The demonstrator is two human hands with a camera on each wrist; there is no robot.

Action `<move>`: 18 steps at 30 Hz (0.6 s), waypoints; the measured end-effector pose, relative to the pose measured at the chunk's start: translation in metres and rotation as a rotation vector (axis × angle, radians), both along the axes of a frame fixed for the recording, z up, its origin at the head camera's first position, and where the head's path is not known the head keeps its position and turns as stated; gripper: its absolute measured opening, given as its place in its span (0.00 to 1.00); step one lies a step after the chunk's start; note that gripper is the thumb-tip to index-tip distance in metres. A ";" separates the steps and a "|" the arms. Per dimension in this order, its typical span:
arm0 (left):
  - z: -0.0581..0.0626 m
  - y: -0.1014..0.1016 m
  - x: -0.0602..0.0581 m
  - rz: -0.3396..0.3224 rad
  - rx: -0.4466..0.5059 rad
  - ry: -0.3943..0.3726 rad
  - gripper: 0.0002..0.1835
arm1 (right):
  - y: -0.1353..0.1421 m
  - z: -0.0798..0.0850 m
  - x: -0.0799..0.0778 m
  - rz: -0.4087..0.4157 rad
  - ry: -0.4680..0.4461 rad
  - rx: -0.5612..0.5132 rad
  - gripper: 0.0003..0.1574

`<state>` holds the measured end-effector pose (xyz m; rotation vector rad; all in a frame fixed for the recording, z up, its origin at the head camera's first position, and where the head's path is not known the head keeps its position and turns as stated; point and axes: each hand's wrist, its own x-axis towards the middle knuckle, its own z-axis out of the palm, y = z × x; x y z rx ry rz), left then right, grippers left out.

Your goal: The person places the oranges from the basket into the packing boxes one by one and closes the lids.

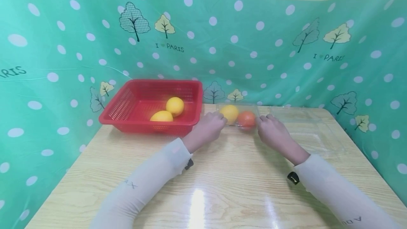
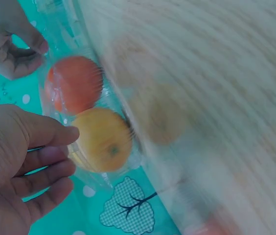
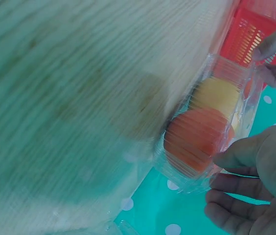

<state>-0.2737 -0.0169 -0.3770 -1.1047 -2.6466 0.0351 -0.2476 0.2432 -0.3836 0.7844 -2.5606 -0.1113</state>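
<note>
A clear plastic box (image 1: pixel 253 108) stands at the back of the table, right of the red basket. Inside it, side by side, are an orange (image 2: pixel 103 142) on the left and a round red fruit (image 3: pixel 196 139) on the right. My left hand (image 1: pixel 210 126) pinches the box's left end, thumb and fingertips at its edge beside the orange. At the opposite end my right hand (image 1: pixel 273 131) pinches the edge beside the red fruit. Ridged clear plastic covers both fruits in the right wrist view.
A red plastic basket (image 1: pixel 119 117) with two yellow fruits (image 1: pixel 175 106) stands at the back left, close to my left forearm. More clear plastic packaging (image 1: pixel 308 133) lies at the right rear of the wooden table (image 1: pixel 222 186). A green dotted cloth (image 1: pixel 254 56) hangs behind.
</note>
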 end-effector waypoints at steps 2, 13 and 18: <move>-0.003 0.001 0.000 -0.005 0.011 0.018 0.11 | 0.001 0.000 -0.001 0.011 0.001 -0.007 0.09; -0.010 0.007 -0.004 -0.030 -0.042 0.117 0.11 | -0.004 -0.003 -0.003 -0.014 0.017 0.028 0.08; -0.012 0.009 -0.005 -0.031 -0.122 0.176 0.12 | -0.004 -0.005 -0.004 -0.047 0.015 0.056 0.08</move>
